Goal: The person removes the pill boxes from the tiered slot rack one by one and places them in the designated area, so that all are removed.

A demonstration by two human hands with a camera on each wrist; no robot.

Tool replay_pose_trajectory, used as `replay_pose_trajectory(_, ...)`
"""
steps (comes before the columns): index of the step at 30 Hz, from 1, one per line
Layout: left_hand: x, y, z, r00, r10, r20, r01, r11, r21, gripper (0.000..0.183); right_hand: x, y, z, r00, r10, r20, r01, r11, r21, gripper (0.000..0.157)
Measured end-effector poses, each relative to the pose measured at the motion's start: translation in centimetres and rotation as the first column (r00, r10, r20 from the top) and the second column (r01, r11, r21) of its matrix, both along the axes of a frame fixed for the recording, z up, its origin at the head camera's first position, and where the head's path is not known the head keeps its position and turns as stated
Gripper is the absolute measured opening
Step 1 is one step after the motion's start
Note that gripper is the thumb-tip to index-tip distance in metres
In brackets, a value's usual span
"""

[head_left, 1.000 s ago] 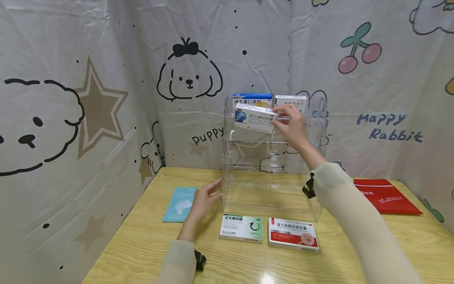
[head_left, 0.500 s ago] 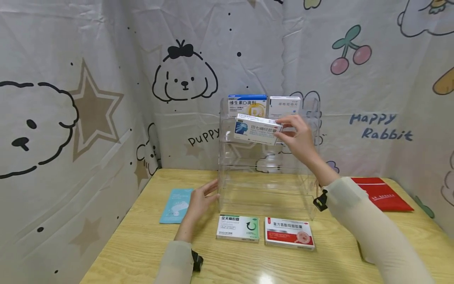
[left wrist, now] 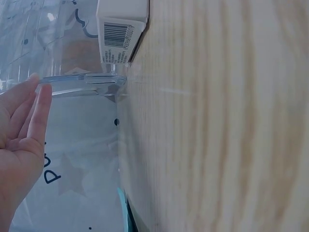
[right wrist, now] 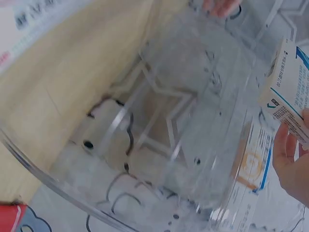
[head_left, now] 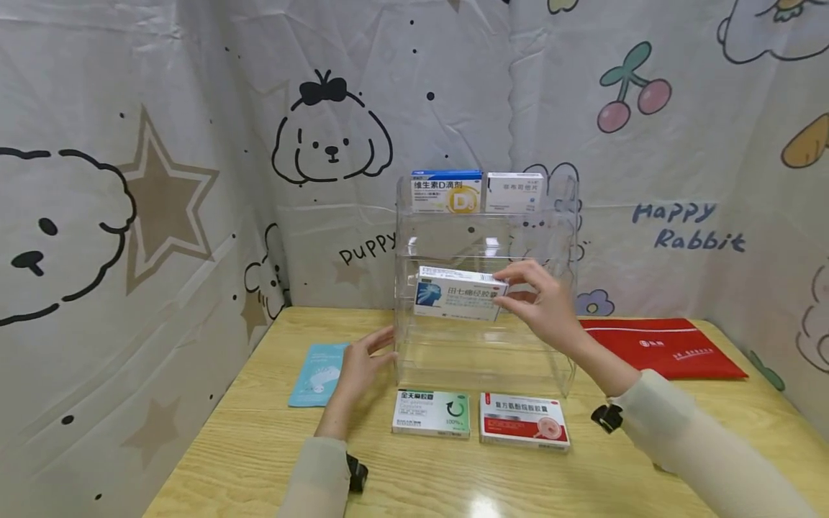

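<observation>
My right hand (head_left: 544,302) pinches the right end of a white medicine box (head_left: 456,298) with a blue head picture. The box hangs slightly tilted before the middle tiers of a clear tiered display rack (head_left: 482,378). In the right wrist view this medicine box (right wrist: 289,84) shows at the right edge. My left hand (head_left: 363,367) touches the rack's left side low down. Its fingers (left wrist: 39,113) look nearly straight at the clear panel's edge in the left wrist view. On the top tier stand a blue-and-yellow vitamin D box (head_left: 447,193) and a white tablet box (head_left: 514,193).
A green-and-white capsule box (head_left: 432,414) and a red-and-white capsule box (head_left: 524,421) lie before the rack. A light-blue packet (head_left: 317,378) is at the left, a red pouch (head_left: 667,349) at the right. A printed curtain (head_left: 350,244) hangs behind the wooden table (head_left: 414,482).
My right hand has lowered the white medicine box from just under the top tier to the middle of the rack. My left hand stays at the rack's side. The head view has shifted slightly.
</observation>
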State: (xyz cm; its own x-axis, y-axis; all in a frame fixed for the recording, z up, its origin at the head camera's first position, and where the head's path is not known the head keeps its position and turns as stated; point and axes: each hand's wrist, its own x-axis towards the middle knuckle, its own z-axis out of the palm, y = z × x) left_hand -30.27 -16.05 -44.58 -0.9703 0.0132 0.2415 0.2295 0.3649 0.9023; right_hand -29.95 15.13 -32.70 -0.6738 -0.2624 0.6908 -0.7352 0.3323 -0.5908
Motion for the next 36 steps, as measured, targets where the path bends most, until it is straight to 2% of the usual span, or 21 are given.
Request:
replay_pose_trajectory(6, -0.2, -0.2, 0.1, 1.000, 0.017, 0.004, -0.017, 1.000, -0.012, 0.052, 2.5, -0.4, -2.3, 0.990, 0.090, 0.104, -0.092, 0.996, 0.009, 0.032)
replay_pose_trajectory(14, -0.1, -0.1, 0.3, 1.000, 0.011, -0.002, -0.011, 1.000, -0.016, 0.051, 5.6, -1.0, -4.9, 0.955, 0.164, 0.249, -0.171, 0.985, 0.005, 0.031)
replay_pose_trajectory(22, 0.0, -0.1, 0.3, 1.000, 0.018, 0.007, -0.017, 0.999, -0.032, 0.049, 8.2, -1.6, -7.3, 0.932, 0.171, 0.320, -0.190, 0.981, 0.027, 0.028)
replay_pose_trajectory(24, 0.0, 0.0, 0.2, 1.000, 0.017, 0.002, -0.017, 0.999, -0.040, 0.049, 8.7, -1.8, -7.8, 0.918, 0.185, 0.351, -0.206, 0.978, 0.022, 0.028)
replay_pose_trajectory(29, 0.0, 0.0, 0.0, 1.000, 0.018, -0.004, -0.018, 0.999, -0.040, 0.048, 10.1, -2.3, -8.8, 0.859, 0.211, 0.466, -0.241, 0.970, 0.006, 0.029)
replay_pose_trajectory(36, -0.1, 0.0, -0.1, 1.000, 0.005, -0.006, -0.005, 1.000, -0.021, 0.049, 11.4, -3.0, -10.3, 0.800, 0.227, 0.555, -0.268, 0.963, -0.008, 0.029)
